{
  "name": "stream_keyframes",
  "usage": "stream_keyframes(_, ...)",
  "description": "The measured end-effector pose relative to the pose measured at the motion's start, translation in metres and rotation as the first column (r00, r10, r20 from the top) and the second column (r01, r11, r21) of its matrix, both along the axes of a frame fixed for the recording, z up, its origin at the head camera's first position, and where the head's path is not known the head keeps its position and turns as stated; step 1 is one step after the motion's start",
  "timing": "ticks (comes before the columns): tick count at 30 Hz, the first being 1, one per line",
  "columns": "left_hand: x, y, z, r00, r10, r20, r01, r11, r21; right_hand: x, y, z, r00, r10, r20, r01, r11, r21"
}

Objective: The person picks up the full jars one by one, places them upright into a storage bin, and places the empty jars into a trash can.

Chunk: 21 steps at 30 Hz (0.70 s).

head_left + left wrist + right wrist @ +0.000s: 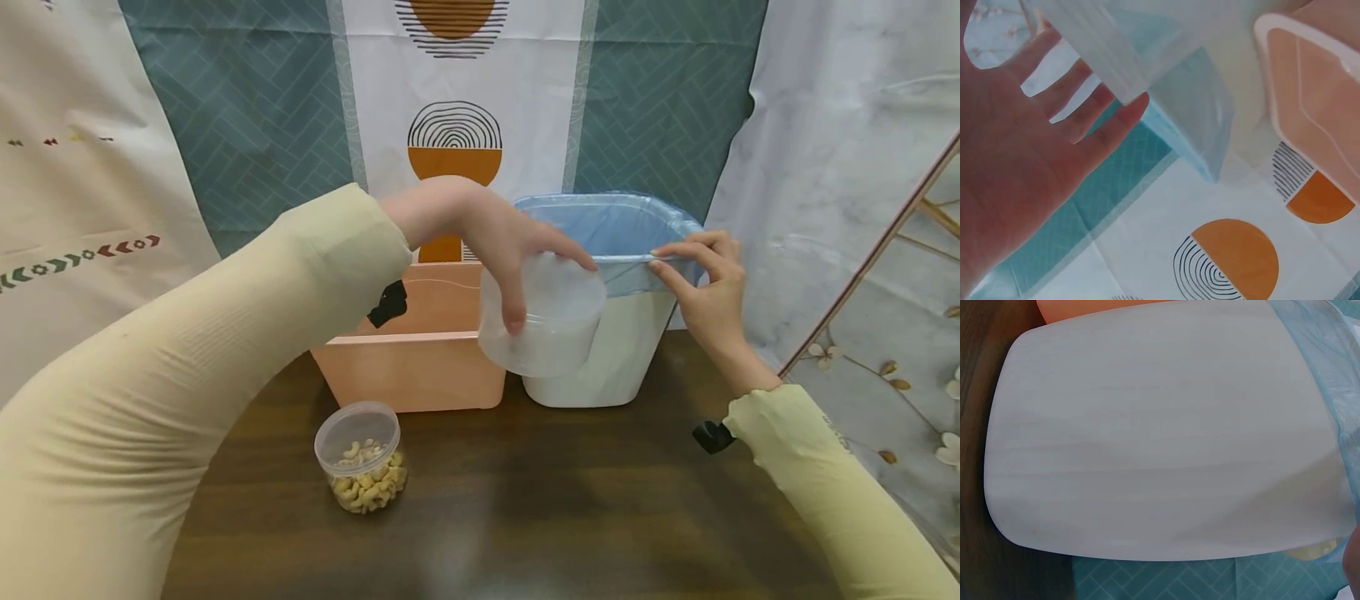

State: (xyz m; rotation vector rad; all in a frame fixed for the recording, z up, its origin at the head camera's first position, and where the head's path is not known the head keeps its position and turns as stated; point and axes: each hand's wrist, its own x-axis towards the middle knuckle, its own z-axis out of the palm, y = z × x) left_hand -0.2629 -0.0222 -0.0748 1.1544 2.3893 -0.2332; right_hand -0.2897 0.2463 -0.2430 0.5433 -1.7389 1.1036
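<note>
My left hand grips a translucent plastic container from above, thumb on its near side and fingers over the far side. It is held in the air, tilted, overlapping the front of a white bin in the head view. No contents show inside it. A blue bag lines the bin and folds over its rim. At the bin's right front, my right hand pinches the edge of this bag between thumb and index finger. The right wrist view mostly shows the bin's white wall.
Left of the white bin stands a peach-coloured rectangular bin. A clear jar of cashews is in front of it on the dark wooden table. Patterned cloth hangs behind, and a gold metal frame rises at the right.
</note>
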Motion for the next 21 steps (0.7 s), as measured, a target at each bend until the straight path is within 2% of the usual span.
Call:
stream_keyframes(4, 0.0, -0.004, 0.01, 1.0, 0.018, 0.01, -0.018, 1.0, 0.012, 0.0, 0.0, 0.0, 1.0, 0.004, -0.002, -0.004, 1.0, 0.002)
stream_keyframes(12, 0.0, -0.012, 0.03, 0.997, 0.07, -0.014, -0.069, 0.996, 0.053, -0.002, 0.0, -0.002, 1.0, 0.001, -0.004, -0.001, 1.0, -0.002)
stream_keyframes(14, -0.001, -0.014, 0.035, 0.996, 0.092, 0.0, -0.092, 0.993, 0.069, -0.002, 0.0, -0.002, 1.0, -0.003, -0.001, 0.003, 1.0, -0.003)
stream_keyframes(19, -0.003, -0.016, 0.044, 0.984, 0.155, 0.089, -0.166, 0.975, 0.146, 0.0, -0.001, -0.001, 1.0, -0.003, 0.0, 0.003, 1.0, -0.002)
stream_keyframes(21, -0.004, -0.016, 0.048, 0.982, 0.165, 0.094, -0.179, 0.969, 0.169, 0.001, -0.001, 0.0, 1.0, 0.003, -0.007, -0.003, 1.0, 0.002)
